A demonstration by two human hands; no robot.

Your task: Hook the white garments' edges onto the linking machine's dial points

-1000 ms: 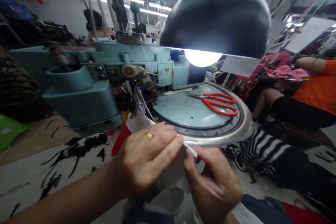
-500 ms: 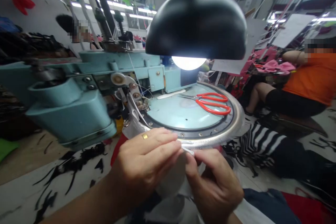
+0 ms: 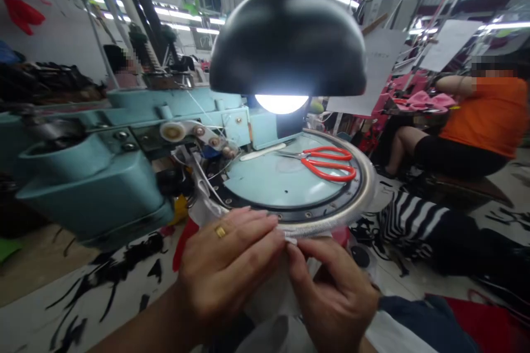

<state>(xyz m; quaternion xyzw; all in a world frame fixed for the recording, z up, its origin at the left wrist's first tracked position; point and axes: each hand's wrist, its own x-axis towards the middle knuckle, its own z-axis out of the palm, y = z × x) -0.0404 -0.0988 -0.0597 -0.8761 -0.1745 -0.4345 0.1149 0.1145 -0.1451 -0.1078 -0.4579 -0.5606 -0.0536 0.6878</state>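
Observation:
At the near rim of a round, toothed metal dial (image 3: 306, 230), both hands work on white fabric (image 3: 265, 298). My left hand (image 3: 232, 265), a gold ring on one finger, has its fingers pressed together over the fabric's edge by the teeth. Beside it, my right hand (image 3: 333, 292) pinches a small white fold of the same fabric between thumb and forefinger. The fingertips of the two hands nearly meet. Below them the fabric hangs down, partly hidden by the hands. Red-handled scissors (image 3: 329, 164) and a slim white-handled tool (image 3: 263, 152) lie on the dial's pale blue plate.
A black lamp (image 3: 287, 44) hangs low over the dial, lit. The blue-green machine body (image 3: 91, 182) stands on the left, with a roller arm (image 3: 199, 131) reaching to the dial. A person in orange (image 3: 488, 116) sits at right. Striped dark cloth (image 3: 418, 220) lies right of the dial.
My hands have come slightly closer together, and less of the white fold shows between them. The roller arm lies flatter. The whole view has shifted a little.

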